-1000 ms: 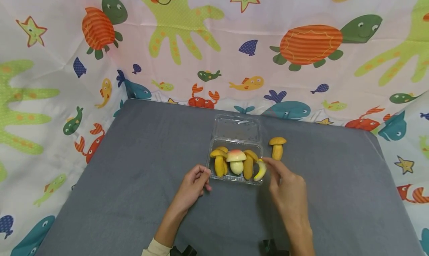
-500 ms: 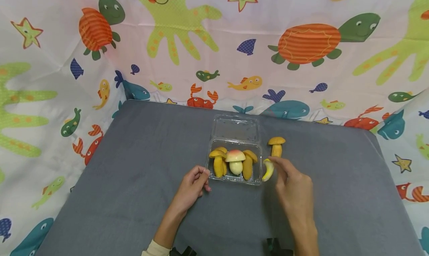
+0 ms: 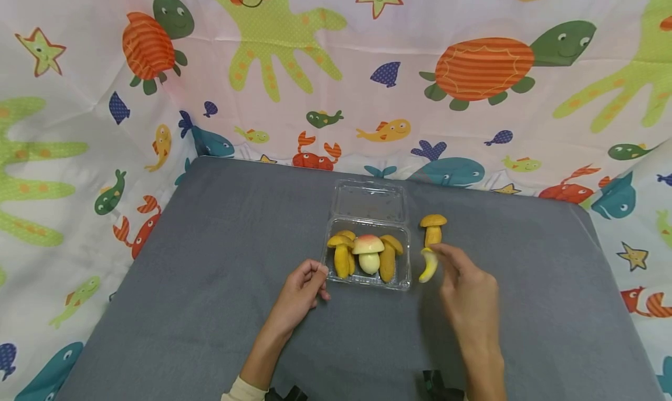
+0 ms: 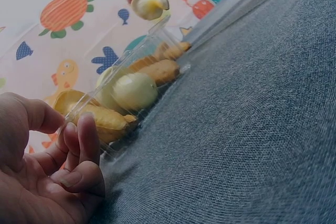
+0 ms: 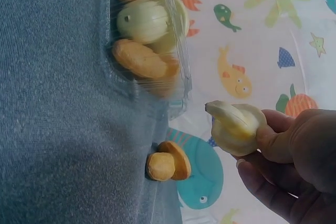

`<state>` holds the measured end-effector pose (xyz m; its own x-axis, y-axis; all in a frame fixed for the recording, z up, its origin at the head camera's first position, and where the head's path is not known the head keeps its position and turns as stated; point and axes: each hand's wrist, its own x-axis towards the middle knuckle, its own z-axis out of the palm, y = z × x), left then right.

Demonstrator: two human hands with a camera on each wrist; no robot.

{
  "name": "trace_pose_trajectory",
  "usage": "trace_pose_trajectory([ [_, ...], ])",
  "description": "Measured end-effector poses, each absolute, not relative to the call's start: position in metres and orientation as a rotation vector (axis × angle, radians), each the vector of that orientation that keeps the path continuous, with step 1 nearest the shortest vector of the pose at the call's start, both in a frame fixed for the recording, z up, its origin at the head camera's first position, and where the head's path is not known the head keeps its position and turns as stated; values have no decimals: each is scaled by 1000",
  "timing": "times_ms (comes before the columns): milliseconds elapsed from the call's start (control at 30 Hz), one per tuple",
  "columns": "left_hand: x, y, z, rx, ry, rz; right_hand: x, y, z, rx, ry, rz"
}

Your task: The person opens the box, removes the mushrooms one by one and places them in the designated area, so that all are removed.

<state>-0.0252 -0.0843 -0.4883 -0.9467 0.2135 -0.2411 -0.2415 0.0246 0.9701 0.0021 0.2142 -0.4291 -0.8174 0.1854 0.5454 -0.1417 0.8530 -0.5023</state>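
A clear plastic clamshell box lies with its lid folded back. Inside are several toy mushrooms: brownish-yellow ones such as the one at its right side, and a pale one with a pinkish cap. My left hand pinches the box's front left rim between thumb and fingers. Right of the box, my right hand holds a small pale yellow toy mushroom by its cap edge, its curved stem pointing away from the fingers. In the right wrist view it is raised above the table.
Another brownish-yellow mushroom rests on the table to the right of the box, just beyond my right fingertips. Grey cloth covers the table. A curtain printed with sea animals hangs along the back and sides.
My right hand has moved rightward with the pale yellow mushroom, from over the box's right edge to beside it. The left hand keeps its place at the rim.
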Motion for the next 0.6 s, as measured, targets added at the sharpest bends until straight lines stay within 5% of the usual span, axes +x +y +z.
trace_pose_trajectory([
  [600, -25, -84, -488, -53, 1983, 1989, -1, 228, -425, -39, -2417, 732],
])
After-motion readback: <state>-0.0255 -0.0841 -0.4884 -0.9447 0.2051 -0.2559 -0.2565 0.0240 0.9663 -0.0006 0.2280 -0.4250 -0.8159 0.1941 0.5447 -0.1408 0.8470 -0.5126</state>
